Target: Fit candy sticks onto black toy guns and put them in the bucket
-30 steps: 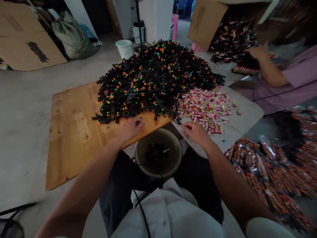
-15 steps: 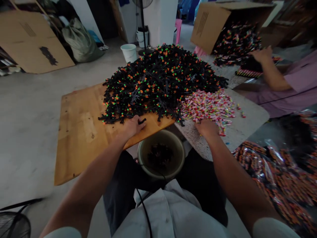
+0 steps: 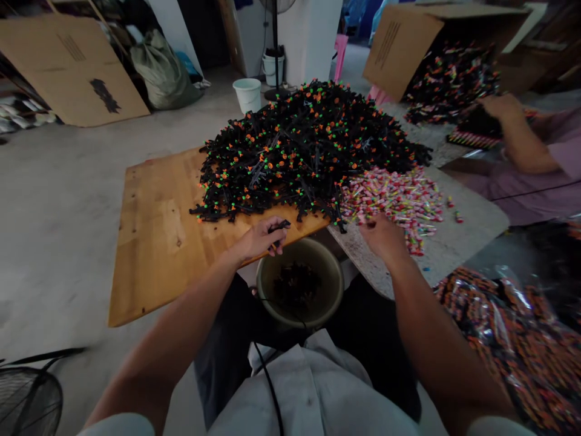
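My left hand (image 3: 263,237) is closed round a small black toy gun (image 3: 280,226), just above the front edge of the wooden board. Behind it rises a big heap of black toy guns (image 3: 290,151) with orange and green tips. My right hand (image 3: 384,236) is at the near left side of a pile of small pink-and-yellow tubes (image 3: 399,197), its fingers pinched together. Whatever those fingers hold is too small to make out. Below and between my hands, a round bucket (image 3: 336,290) with dark pieces inside stands between my legs.
The wooden board (image 3: 149,254) meets a speckled stone tabletop (image 3: 472,212). On the right, a person in a pink top (image 3: 567,151) works beside an open carton (image 3: 399,48). Bagged goods (image 3: 499,327) lie at lower right. A white bucket (image 3: 247,95) stands behind the heap.
My left hand has picked up a toy gun from the heap's front edge and drawn it toward the bucket. My right hand went into the tubes, then drew back slightly.
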`<state>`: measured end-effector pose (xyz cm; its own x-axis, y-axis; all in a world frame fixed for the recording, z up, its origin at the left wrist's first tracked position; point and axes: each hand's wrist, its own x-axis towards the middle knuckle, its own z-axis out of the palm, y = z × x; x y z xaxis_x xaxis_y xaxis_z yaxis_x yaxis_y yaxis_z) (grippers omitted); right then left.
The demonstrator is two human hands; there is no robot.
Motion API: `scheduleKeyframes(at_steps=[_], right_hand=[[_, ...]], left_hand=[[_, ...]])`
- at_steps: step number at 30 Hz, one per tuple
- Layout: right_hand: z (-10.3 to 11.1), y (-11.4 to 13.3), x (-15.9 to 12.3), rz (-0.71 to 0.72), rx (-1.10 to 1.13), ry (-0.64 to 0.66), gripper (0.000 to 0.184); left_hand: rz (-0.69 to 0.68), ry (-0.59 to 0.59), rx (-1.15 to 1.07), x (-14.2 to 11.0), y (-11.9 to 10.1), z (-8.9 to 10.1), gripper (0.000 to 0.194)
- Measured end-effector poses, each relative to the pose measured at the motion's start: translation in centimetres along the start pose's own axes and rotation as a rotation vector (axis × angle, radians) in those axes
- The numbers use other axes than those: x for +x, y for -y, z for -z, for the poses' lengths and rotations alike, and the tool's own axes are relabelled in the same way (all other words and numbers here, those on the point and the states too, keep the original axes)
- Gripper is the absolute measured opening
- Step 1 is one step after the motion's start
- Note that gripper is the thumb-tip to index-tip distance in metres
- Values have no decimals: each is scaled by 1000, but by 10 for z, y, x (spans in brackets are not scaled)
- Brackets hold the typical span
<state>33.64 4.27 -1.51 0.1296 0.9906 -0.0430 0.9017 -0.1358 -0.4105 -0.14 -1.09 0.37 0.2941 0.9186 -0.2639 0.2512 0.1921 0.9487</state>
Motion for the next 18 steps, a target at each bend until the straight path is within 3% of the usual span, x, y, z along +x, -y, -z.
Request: scheduleKeyframes(at_steps=[3,6,9,18], right_hand=[[-1,28,-29,253,544,253,31],[-5,53,-52,390,874,476,31],[-9,62,-59,423,970,479,33],[-10,56,-57,426,992,398,32]], left_hand=[[-77,84,2,-5,-11,-9,44],[-90,147,-22,-10,-23,-15,49],[-79,176,-54,-12,-28,-16,48],[-72,223,-48,-17,-28,-15,42]])
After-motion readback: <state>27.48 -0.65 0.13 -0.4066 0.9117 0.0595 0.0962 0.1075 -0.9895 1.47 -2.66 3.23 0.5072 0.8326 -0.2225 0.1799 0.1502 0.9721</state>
